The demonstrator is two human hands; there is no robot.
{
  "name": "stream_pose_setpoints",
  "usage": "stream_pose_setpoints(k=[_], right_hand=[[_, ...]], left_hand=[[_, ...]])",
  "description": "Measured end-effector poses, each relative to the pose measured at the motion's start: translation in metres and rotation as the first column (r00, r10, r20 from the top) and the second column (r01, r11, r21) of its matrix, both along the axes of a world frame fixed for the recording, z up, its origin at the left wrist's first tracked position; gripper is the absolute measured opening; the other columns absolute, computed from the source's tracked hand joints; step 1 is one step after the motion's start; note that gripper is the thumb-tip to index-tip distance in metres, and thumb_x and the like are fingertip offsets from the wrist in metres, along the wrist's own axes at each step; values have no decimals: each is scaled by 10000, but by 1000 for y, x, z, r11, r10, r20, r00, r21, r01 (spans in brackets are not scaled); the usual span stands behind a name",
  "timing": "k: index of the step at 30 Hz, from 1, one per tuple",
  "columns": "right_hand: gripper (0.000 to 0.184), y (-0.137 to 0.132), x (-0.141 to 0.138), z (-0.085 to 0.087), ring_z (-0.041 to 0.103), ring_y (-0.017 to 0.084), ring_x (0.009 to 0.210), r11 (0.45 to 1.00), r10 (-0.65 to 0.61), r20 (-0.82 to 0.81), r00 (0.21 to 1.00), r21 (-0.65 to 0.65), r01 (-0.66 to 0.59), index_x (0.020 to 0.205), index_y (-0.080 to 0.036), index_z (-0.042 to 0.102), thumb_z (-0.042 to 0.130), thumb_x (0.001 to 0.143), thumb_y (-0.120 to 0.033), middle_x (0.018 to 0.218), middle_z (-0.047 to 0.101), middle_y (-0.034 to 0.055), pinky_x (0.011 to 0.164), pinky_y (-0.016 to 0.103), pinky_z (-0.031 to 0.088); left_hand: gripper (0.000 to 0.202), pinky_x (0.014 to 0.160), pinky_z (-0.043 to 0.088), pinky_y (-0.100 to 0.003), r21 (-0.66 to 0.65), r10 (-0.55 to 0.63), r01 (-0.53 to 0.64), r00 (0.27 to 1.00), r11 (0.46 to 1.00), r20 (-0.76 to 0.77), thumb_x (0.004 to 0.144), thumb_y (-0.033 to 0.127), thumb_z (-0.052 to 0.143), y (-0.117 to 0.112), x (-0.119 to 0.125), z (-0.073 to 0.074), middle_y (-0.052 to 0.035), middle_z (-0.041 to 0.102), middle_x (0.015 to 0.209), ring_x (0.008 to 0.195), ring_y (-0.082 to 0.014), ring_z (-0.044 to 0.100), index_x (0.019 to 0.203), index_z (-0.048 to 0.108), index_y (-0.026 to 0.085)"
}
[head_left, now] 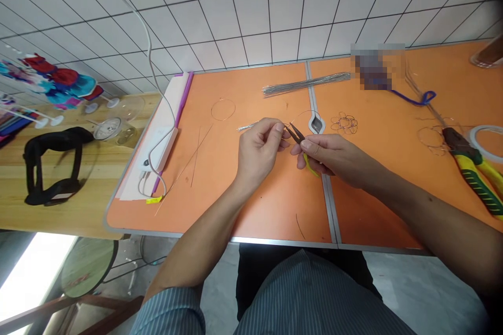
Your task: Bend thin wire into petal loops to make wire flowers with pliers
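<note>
My left hand is closed in a pinch on a thin wire above the orange table. In my right hand is a small pair of needle-nose pliers with yellow handles. Their dark jaws point up and left, slightly parted, close to the left fingertips. A fine curved strand rises from there toward the table's centre seam. Whether the jaws touch the wire I cannot tell. To the right lies a flower-shaped piece of bent wire.
Behind my hands lies a bundle of straight wires. Larger yellow-green pliers and a white ring are at the right. On the left are a wire loop, loose wires and a white power strip with its cable.
</note>
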State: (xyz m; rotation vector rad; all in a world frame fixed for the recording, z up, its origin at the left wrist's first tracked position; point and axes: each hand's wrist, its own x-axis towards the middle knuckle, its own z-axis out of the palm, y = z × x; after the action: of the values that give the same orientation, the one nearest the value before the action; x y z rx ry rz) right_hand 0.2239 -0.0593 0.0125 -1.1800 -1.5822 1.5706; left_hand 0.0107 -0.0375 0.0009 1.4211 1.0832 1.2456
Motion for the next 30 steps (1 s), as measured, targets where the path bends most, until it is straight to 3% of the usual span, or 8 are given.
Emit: stream_pose_setpoints(k=[11,18,30], right_hand=[[438,0,2,0,597,173,748,998,-45,42,998,55,42,1051,-223,816,598,1133,-593,882,781,45,714,325,460],[445,0,-1,-3,573,157,653,999,-38,-26,999,-2,38,1031,-215,780,622,1116,-622,790,724,31,627,315,436],[443,-2,-3,-1,602,161,642,998,-60,-67,996,-30,58,984,-211,772,673,1093,-628,735,667,16,610,317,450]], left_hand=[[312,779,658,-301,172,18,4,992,985,-127,1131,499,637,-6,0,-4,-45,818,1015,834,-165,794,1019,759,235],[344,775,658,-297,206,49,-13,985,978,-167,1136,527,619,-7,1,-4,-46,819,1015,829,-168,794,1013,761,239],[347,757,638,-300,225,59,-14,979,974,-193,1145,515,607,-8,0,-3,-45,817,1000,806,-169,782,993,757,242]])
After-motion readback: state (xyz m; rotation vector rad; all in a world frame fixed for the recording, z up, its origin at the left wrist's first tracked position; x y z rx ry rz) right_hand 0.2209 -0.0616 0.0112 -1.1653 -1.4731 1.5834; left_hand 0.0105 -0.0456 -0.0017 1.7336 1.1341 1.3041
